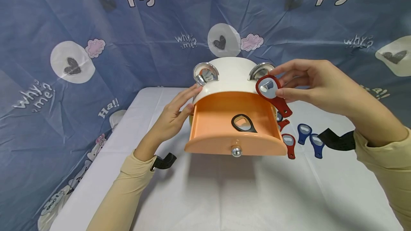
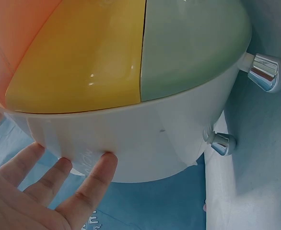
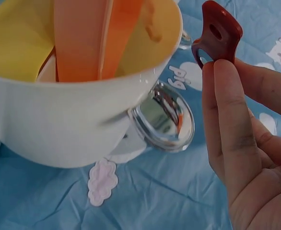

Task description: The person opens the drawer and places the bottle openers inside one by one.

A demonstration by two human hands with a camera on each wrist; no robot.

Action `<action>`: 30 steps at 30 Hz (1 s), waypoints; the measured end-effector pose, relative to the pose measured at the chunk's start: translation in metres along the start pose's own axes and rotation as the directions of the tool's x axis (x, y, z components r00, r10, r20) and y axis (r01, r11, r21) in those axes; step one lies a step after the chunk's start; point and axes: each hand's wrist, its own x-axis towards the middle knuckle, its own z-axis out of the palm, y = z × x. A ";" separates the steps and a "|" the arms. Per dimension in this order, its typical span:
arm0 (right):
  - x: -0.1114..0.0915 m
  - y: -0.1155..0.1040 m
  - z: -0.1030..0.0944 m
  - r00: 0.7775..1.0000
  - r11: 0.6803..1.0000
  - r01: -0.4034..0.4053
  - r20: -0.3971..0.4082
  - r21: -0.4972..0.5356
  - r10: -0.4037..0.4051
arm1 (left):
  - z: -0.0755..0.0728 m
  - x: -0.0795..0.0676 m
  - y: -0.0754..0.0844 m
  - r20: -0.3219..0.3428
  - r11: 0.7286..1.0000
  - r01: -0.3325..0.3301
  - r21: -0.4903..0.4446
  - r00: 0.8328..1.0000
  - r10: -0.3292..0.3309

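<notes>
A white rounded drawer box (image 1: 231,74) stands on the table, its orange drawer (image 1: 212,143) pulled out by a round silver knob. Inside the drawer lies a black-rimmed bottle opener (image 1: 243,122). My left hand (image 1: 170,118) rests its fingertips, nearly straight, on the left side of the box; the left wrist view shows them below a yellow drawer (image 2: 78,62) and a green drawer (image 2: 191,45). Between thumb and fingers, my right hand (image 1: 316,85) pinches a red bottle opener (image 1: 283,107) above the drawer's right rear corner, handle end pointing down to the right.
Several red and blue openers lie on the white table (image 1: 221,199) right of the box, including a red one (image 1: 290,148) and a blue one (image 1: 303,133). Two chrome rounded fittings (image 1: 206,73) stick out at the box's far edge. Behind hangs a blue printed cloth (image 1: 179,17).
</notes>
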 end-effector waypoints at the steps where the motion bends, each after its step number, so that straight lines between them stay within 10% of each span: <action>1: 0.001 -0.001 0.001 1.000 1.000 0.006 0.008 0.004 -0.006 | 0.000 0.000 0.000 0.000 1.000 0.002 0.001 1.000 -0.002; 30: 0.025 -0.033 0.031 0.975 0.994 0.108 0.193 0.007 -0.107 | 0.001 0.005 0.004 -0.002 1.000 0.017 0.004 1.000 -0.017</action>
